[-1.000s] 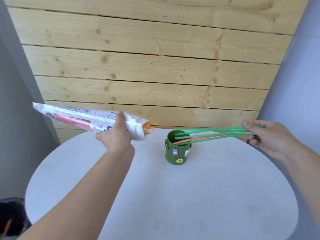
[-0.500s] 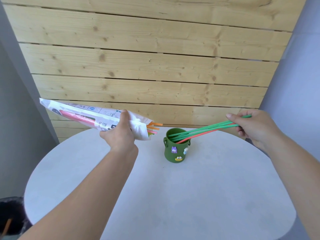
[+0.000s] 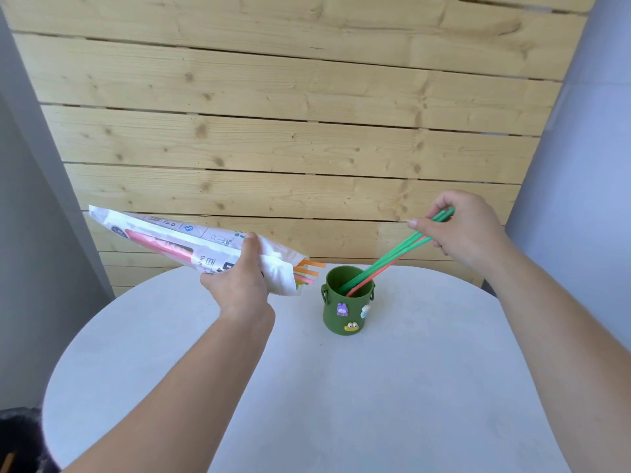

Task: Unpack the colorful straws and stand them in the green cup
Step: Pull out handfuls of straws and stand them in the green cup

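A green cup (image 3: 345,315) with small stickers stands near the far side of the round white table (image 3: 341,404). My right hand (image 3: 461,230) pinches the upper ends of a few green and red straws (image 3: 392,259); their lower ends sit inside the cup and they lean up to the right. My left hand (image 3: 239,281) grips a white printed straw packet (image 3: 177,240), held level left of the cup. Orange, pink and green straw tips (image 3: 307,271) poke out of its open end toward the cup.
A wall of pale wooden planks (image 3: 290,131) rises right behind the table. Grey walls flank it on both sides. A dark object (image 3: 17,438) sits low at the left, beside the table's edge.
My right hand rose and swung the straws from nearly level to a steep lean, their lower ends dropping into the cup. The left hand with the packet stayed about where it was.
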